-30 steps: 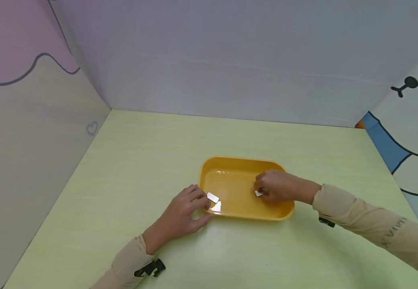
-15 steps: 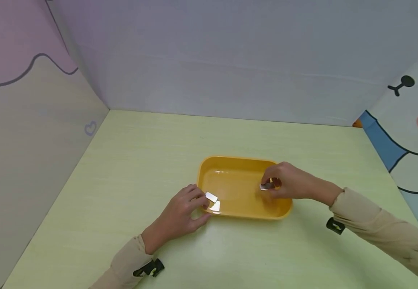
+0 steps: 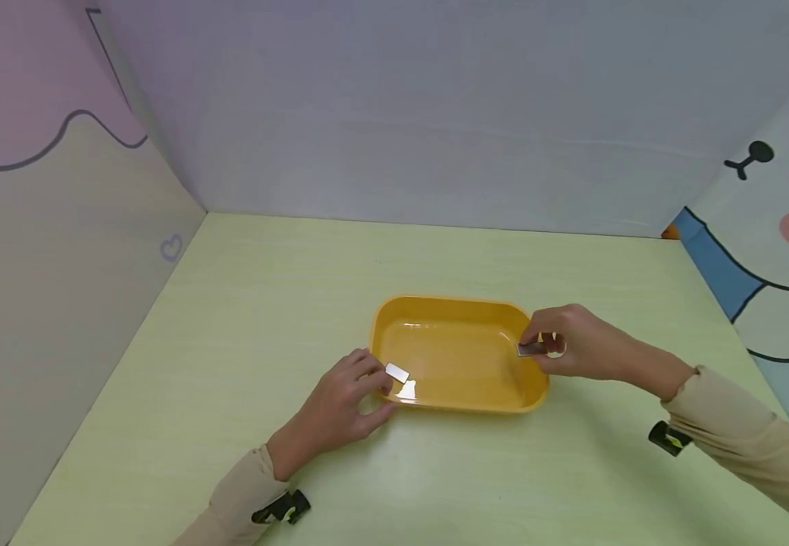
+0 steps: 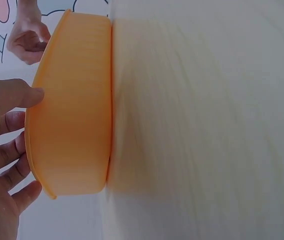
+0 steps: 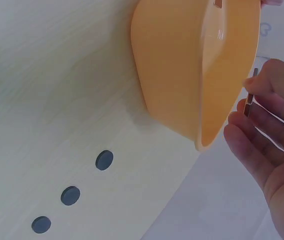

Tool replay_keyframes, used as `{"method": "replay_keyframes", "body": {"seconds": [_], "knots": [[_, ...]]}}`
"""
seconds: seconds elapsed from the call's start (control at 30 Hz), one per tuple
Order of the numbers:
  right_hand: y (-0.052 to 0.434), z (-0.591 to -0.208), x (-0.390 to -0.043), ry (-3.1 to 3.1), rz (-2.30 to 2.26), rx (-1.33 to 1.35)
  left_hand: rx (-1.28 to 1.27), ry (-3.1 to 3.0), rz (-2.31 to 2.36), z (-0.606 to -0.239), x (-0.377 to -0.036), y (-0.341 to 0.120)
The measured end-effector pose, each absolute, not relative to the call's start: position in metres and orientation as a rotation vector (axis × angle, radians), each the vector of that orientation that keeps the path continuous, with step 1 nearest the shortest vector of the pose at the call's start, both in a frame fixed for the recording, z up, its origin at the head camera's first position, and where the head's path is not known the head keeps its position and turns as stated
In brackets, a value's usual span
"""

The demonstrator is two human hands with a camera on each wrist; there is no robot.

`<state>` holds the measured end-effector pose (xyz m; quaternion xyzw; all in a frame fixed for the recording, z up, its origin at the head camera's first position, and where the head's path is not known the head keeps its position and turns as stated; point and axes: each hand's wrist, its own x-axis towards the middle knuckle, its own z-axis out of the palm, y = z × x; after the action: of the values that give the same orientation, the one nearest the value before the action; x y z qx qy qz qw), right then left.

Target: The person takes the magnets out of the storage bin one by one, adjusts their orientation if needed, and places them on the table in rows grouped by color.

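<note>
Tray (image 3: 458,311) orange-yellow, glossy, plain inside and out; outer wall (image 4: 72,110) same orange with faint horizontal ribbing. Counter (image 3: 264,303) pale yellow-green, faint streaky grain. Three round dots (image 5: 70,195) dark blue-grey on the counter in the right wrist view. Small plate (image 3: 397,373) in left hand (image 3: 339,406) silver-white, shiny, with a bright reflection on the tray rim. Small plate (image 3: 529,349) in right hand (image 3: 581,345) grey metallic. Sleeves (image 3: 742,444) beige; wrist straps (image 3: 667,438) black. Back wall (image 3: 435,114) plain grey-lilac. Left wall (image 3: 39,152) pink above, cream below, dark wavy outline, small blue heart (image 3: 171,246). Right wall (image 3: 776,227) white cartoon figure, black eyes, pink cheek, blue patch.
</note>
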<state>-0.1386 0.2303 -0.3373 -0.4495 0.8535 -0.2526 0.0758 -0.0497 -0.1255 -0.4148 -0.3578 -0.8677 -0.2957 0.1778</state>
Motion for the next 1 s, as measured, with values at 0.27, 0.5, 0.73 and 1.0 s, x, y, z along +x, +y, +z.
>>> {"method": "replay_keyframes", "body": {"seconds": [0.27,0.5,0.73,1.0], "knots": [[0.246,-0.328,-0.131,2.659,-0.721,-1.228,-0.994,-2.472,-0.848,-0.415,-0.05,-0.124],[0.26,-0.33,-0.13,2.695,-0.737,-1.257,-0.998,-2.466,-0.856,-0.415,-0.05,-0.124],[0.267,-0.334,-0.128,2.713,-0.689,-1.192,-0.983,-2.469,-0.877,-0.417,-0.051,-0.125],[0.273,-0.342,-0.121,2.716,-0.664,-1.143,-0.989,-2.451,-0.889,-0.42,-0.051,-0.125]]}}
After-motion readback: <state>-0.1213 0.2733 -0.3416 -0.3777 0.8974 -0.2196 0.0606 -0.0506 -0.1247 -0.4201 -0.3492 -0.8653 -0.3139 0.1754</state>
